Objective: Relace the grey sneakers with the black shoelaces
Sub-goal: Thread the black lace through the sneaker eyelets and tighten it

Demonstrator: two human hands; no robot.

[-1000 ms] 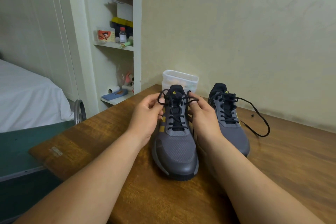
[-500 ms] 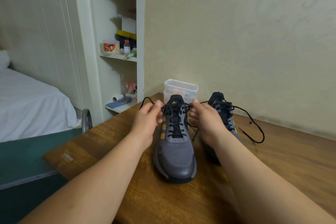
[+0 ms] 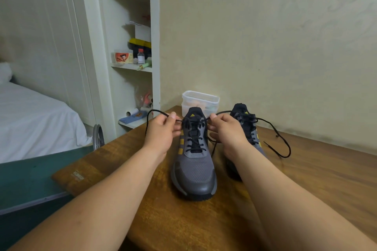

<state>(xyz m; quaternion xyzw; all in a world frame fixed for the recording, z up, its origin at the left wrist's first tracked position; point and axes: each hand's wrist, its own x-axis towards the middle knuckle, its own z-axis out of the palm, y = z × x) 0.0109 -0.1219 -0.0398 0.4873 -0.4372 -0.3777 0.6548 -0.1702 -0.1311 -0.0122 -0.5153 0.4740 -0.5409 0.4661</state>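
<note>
The black shoelace (image 3: 194, 141) of the nearer grey sneaker (image 3: 193, 171) is held at its two ends, just beside the top eyelets. One end is pinched between the thumb and the curled fingers of the left hand (image 3: 161, 134), and the other is pinched in the same manner by the right hand (image 3: 226, 132). Both strands are drawn sideways from the tongue and look tight. Below the grip the lace is crossed through all the eyelets that can be seen, so this sneaker is judged to be almost laced; tightening or a knot seems to be the step in hand.

The sneaker stands upright on the wooden table (image 3: 316, 189), toe toward the person, and nothing except the lace holds it. The second grey sneaker (image 3: 242, 112) stands just beside it, partly hidden behind the right hand, and its own loose lace (image 3: 289, 150) lies in a wide curve on the table. A clear plastic box (image 3: 201, 100) stands behind both.

If one side is pulled harder, the ends can become unequal, or the sneaker can be tipped or dragged. The strands near the right hand can also be confused with the loose lace of the second sneaker, so that the wrong one is taken.
</note>
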